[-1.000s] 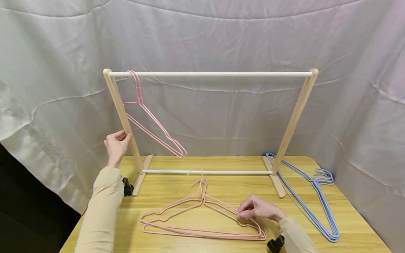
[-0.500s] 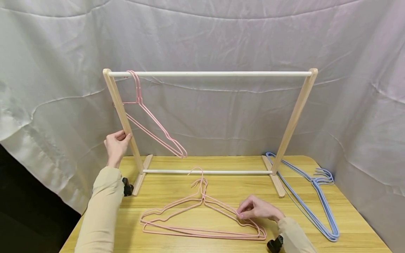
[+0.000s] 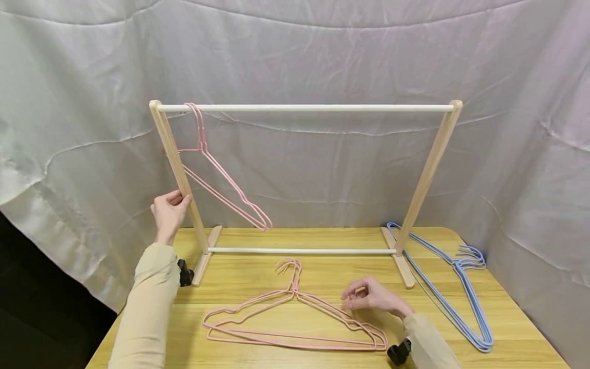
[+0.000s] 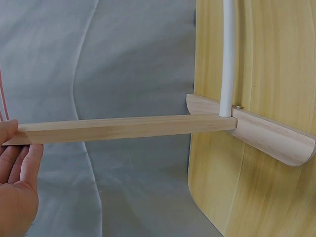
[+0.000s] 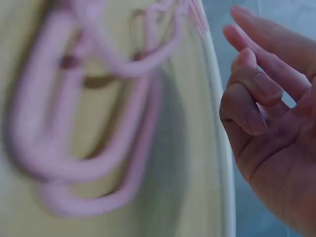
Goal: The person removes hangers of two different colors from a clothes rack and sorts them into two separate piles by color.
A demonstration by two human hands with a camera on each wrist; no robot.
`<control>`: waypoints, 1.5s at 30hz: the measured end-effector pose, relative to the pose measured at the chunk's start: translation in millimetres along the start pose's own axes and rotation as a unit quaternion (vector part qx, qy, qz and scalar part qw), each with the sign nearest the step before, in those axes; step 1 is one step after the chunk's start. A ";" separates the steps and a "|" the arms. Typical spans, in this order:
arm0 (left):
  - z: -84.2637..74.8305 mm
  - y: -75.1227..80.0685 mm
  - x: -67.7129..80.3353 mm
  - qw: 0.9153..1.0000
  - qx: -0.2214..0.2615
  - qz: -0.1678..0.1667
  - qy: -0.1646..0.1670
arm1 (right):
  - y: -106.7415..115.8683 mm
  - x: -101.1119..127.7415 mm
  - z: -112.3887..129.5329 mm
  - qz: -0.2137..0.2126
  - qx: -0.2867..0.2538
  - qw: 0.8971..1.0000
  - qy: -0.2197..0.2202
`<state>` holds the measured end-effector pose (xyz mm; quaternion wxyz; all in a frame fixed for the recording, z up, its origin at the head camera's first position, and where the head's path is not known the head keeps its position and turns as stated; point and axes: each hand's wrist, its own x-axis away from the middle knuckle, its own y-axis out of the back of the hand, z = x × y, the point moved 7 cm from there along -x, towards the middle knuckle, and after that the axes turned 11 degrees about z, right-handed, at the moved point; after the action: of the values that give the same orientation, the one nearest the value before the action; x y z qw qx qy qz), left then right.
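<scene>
- The pink hangers [image 3: 295,320] are lying flat in a stack on the wooden table [image 3: 322,277], just in front of the rack's lower rail. Their long axis is running left-right, and the hooks are pointing away from the person, toward the rack.
- The right hand [image 3: 375,298] is hovering just above the right shoulder of that stack, fingers loosely curled and holding nothing, as far as I can tell from the wrist view.
- The left hand [image 3: 168,212] is holding the left upright of the wooden rack [image 3: 177,164], fingers resting along the post.
- Another pink hanger [image 3: 221,177] is hanging tilted from the top bar, at its left end.
- The blue hangers [image 3: 454,282] are lying on the table off to the right.
</scene>
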<state>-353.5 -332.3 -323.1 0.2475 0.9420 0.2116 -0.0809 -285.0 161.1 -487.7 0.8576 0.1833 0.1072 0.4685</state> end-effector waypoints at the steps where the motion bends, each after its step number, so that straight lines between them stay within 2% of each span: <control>1: 0.3 0.3 -0.2 1.000 0.000 0.000 0.001 | 4.5 -3.7 4.3 -0.014 0.015 1.000 0.000; 6: 3.6 1.6 -1.0 1.000 -0.001 0.002 0.007 | 27.1 -34.8 37.3 -0.067 0.088 0.994 -0.007; 10: 5.5 3.0 -0.5 1.000 -0.004 0.003 0.016 | 38.6 -73.3 74.2 -0.086 0.109 0.990 -0.005; 13: 6.3 3.8 -0.1 1.000 -0.002 0.004 0.016 | 43.7 -107.0 103.0 -0.099 0.084 0.991 0.018; 18: 7.7 3.9 1.0 1.000 -0.004 0.006 0.016 | 45.5 -158.1 144.5 -0.133 0.010 0.990 0.055; 24: 6.7 3.8 1.7 1.000 -0.001 0.002 0.008 | 39.2 -200.5 173.9 -0.142 -0.077 0.985 0.067; 27: 6.4 2.9 1.9 1.000 -0.005 0.000 0.007 | 33.7 -213.1 179.7 -0.132 -0.108 0.984 0.055; 31: 6.2 1.2 1.7 1.000 -0.006 0.001 0.003 | 27.4 -221.2 183.1 -0.118 -0.123 0.985 0.038; 38: 2.9 0.4 0.7 1.000 -0.005 0.001 -0.005 | 21.9 -223.3 187.0 -0.090 -0.153 0.983 0.039; 45: 2.0 -0.7 -0.1 1.000 0.007 0.004 -0.007 | 20.8 -222.5 188.7 -0.086 -0.187 0.978 0.040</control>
<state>-354.0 -332.8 -325.1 0.2432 0.9438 0.2058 -0.0883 -353.5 -56.6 -304.8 0.9088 -0.0097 0.0674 0.4117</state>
